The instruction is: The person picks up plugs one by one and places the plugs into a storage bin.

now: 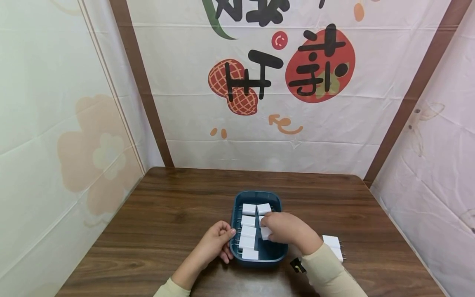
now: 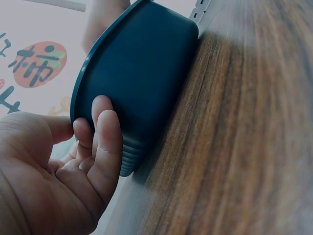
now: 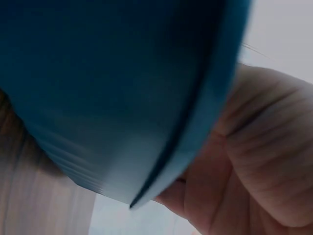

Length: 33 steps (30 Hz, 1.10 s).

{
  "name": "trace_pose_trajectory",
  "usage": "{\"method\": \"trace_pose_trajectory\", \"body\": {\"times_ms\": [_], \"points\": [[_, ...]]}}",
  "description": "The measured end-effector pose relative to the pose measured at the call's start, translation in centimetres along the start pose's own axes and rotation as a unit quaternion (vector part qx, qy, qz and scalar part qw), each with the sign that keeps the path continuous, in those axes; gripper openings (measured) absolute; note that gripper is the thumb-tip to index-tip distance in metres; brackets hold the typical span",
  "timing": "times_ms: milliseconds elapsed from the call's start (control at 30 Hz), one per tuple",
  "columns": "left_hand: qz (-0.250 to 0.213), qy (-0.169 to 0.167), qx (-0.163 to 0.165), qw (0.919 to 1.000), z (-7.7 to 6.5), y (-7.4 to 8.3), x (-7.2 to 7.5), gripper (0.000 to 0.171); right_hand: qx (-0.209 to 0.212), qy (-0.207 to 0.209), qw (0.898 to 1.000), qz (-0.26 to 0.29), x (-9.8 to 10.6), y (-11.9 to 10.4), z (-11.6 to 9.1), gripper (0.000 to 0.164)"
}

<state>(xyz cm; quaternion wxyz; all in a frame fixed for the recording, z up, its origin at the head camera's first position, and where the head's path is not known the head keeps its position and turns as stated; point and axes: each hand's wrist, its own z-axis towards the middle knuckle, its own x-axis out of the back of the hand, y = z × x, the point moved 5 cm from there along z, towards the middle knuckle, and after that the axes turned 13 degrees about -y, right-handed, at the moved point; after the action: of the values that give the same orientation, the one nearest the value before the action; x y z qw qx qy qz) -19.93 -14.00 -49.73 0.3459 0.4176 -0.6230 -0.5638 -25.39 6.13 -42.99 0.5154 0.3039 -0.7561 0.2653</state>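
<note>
A dark blue plastic bin [image 1: 272, 251] holds several white plug adapters [image 1: 248, 231] with thin metal prongs, lined up in a left column and a shorter right one. My left hand [image 1: 215, 241] pinches the bin's left rim; in the left wrist view its thumb is at the rim and its fingers [image 2: 108, 139] lie against the outer wall. Inside the bin, my right hand [image 1: 291, 229] has its fingertips around a white plug adapter [image 1: 265, 234] in the right column, partly covering it. From the right wrist view, the bin wall [image 3: 112, 98] hides those fingertips.
Two more white plug adapters [image 1: 332, 242] lie together on the brown wooden table [image 1: 178, 206], right of the bin beyond my right wrist. A printed cloth wall [image 1: 193, 123] rises behind the table, with cloth panels along both sides.
</note>
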Motion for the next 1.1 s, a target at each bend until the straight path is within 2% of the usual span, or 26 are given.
{"method": "trace_pose_trajectory", "body": {"times_ms": [267,1100], "points": [[-0.001,0.000,0.001,1.0000,-0.2,0.0,-0.1,0.027,0.007,0.000,1.000,0.004,-0.9,0.1,0.5,0.025],[0.002,0.001,-0.001,1.0000,-0.1,0.2,0.0,0.026,-0.003,0.029,0.998,-0.053,-1.9,0.7,2.0,0.027]]}}
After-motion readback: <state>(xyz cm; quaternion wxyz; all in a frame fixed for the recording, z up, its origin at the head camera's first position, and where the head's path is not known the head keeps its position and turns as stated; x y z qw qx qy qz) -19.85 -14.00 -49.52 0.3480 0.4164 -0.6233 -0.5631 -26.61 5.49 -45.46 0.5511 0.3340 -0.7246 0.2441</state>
